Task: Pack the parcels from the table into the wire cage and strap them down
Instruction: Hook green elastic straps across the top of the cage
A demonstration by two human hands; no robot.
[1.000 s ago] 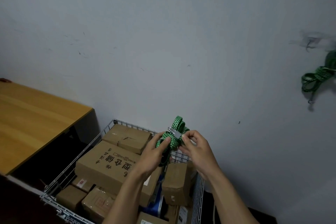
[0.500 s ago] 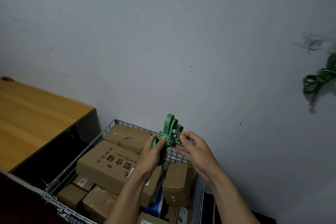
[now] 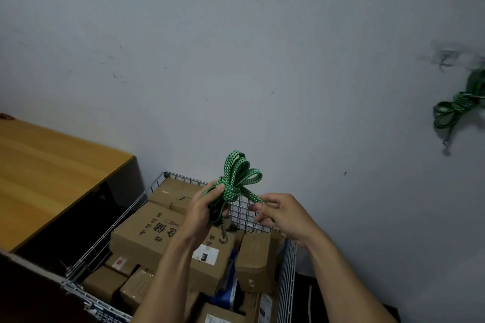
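A coiled green bungee strap (image 3: 237, 178) is held up above the wire cage (image 3: 287, 270). My left hand (image 3: 203, 207) grips the bundle at its knotted middle. My right hand (image 3: 282, 214) pinches a loose length of the strap that runs out to the right. A metal hook (image 3: 223, 233) dangles from the bundle below my left hand. The cage holds several brown cardboard parcels; the largest parcel (image 3: 147, 233) carries printed characters, and a small upright parcel (image 3: 253, 262) stands by the right wall of the cage.
A wooden table (image 3: 52, 176) stands to the left of the cage. A second green strap (image 3: 456, 110) hangs from a hook on the grey wall at the far right. The cage sits in the corner against the wall.
My right hand has drawn a length of strap out of the bundle to the right. The loops have opened up, and a hook now hangs below my left hand.
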